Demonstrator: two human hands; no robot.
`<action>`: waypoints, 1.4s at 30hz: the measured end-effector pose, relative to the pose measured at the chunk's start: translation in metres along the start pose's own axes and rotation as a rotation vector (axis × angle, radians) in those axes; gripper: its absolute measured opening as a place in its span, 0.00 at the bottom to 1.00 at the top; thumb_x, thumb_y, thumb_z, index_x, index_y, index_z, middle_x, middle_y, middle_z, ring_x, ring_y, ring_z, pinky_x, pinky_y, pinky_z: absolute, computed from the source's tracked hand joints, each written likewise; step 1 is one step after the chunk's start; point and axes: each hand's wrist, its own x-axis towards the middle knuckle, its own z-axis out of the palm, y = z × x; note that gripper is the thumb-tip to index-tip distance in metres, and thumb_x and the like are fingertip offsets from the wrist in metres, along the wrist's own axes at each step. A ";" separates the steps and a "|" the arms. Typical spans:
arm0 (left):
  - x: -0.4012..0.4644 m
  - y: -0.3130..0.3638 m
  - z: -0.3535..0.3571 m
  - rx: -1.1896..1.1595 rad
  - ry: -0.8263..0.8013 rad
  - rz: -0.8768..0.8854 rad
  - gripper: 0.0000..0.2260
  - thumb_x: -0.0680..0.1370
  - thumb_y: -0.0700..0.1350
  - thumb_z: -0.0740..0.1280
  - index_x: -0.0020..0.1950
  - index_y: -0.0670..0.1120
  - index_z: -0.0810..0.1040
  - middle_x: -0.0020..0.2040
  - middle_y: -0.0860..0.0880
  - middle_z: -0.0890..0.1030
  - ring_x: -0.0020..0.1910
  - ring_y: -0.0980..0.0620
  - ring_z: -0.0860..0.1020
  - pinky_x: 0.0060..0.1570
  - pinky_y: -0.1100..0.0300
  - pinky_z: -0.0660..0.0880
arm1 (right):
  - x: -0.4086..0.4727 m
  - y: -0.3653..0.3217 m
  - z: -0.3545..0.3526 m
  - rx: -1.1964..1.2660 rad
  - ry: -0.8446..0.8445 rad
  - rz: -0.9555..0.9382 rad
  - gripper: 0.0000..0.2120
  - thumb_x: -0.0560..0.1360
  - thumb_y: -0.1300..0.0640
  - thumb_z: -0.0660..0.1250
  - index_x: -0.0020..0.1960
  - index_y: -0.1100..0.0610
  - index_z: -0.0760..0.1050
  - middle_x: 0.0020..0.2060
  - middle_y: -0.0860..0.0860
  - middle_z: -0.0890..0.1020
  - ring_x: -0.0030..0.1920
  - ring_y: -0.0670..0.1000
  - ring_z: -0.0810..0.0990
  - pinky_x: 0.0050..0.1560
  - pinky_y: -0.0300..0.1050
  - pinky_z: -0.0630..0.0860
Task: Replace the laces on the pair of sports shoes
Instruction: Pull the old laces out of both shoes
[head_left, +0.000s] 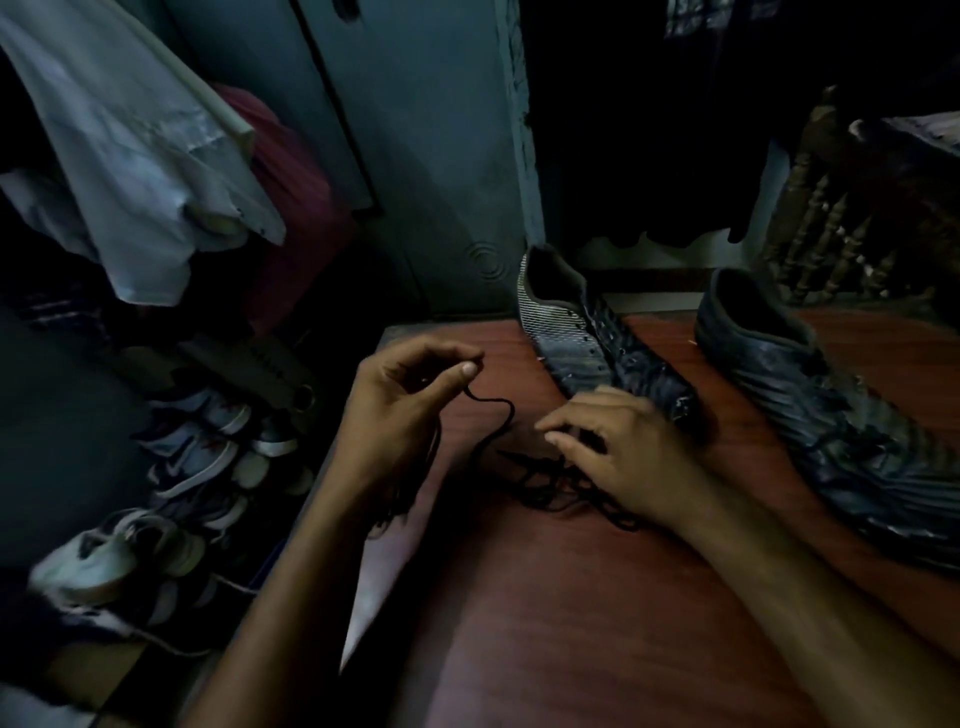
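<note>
Two dark sports shoes stand on the reddish wooden table (545, 623). The left shoe (587, 338) has bare eyelets and no lace. The right shoe (831, 415) lies further right. A black lace (498, 421) runs from a tangled heap (550, 483) on the table up to my left hand (410, 405), which pinches its end between thumb and forefinger. My right hand (618, 452) rests over the heap beside the left shoe's toe, fingers bent down into the tangle; whether it grips a strand is hidden.
Left of the table's edge, several pale sneakers (208, 457) are piled on the floor. Clothes (130, 156) hang above them. A grey door (431, 156) stands behind the table, and carved wooden furniture (852, 234) at the back right.
</note>
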 end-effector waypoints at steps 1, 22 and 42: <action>-0.003 0.001 -0.005 0.020 0.016 -0.008 0.05 0.77 0.34 0.72 0.49 0.42 0.85 0.44 0.48 0.86 0.45 0.54 0.83 0.48 0.63 0.78 | 0.000 -0.001 0.007 -0.072 -0.024 -0.030 0.10 0.78 0.50 0.66 0.54 0.53 0.83 0.47 0.45 0.83 0.48 0.48 0.78 0.49 0.44 0.75; -0.058 0.017 0.031 -0.108 0.173 -0.388 0.04 0.78 0.40 0.73 0.50 0.41 0.86 0.44 0.45 0.85 0.43 0.52 0.83 0.44 0.55 0.80 | 0.008 -0.024 0.007 0.635 0.327 0.196 0.02 0.75 0.59 0.71 0.46 0.56 0.81 0.45 0.46 0.83 0.49 0.47 0.82 0.52 0.44 0.78; -0.031 0.065 0.020 -0.185 0.152 -0.130 0.05 0.84 0.40 0.64 0.52 0.43 0.79 0.44 0.47 0.84 0.36 0.56 0.77 0.35 0.64 0.75 | 0.009 -0.032 0.004 0.878 -0.046 0.261 0.06 0.81 0.58 0.67 0.46 0.52 0.81 0.32 0.46 0.80 0.34 0.40 0.77 0.36 0.34 0.72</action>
